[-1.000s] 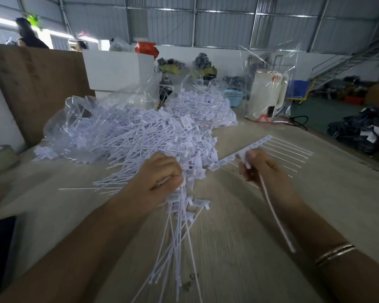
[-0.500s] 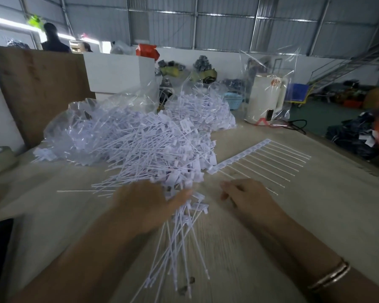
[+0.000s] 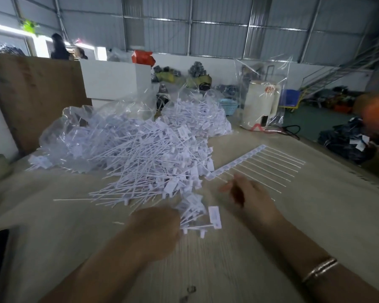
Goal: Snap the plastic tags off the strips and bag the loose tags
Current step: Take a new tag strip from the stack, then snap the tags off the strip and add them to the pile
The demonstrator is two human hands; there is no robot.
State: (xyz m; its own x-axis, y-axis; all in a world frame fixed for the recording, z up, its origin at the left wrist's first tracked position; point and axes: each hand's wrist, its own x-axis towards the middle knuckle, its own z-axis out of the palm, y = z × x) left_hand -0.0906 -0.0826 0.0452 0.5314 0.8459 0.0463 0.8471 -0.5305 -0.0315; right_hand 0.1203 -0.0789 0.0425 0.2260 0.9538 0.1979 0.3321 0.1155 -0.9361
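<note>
faint print on the white tags (image 3: 214, 216), too blurred to read, red mark on the cream appliance (image 3: 260, 106), illegible

We see the tags (image 3: 140, 162) in the middle of the frame are white, and the strip (image 3: 239, 162) at the right of them is white too. The bag (image 3: 79, 127) at the left is clear. The table (image 3: 315, 215) is pale wood with fine grain. In the upper middle a red box (image 3: 142, 57) stands. The bracelet (image 3: 319, 268) at the lower right is gold.
</note>
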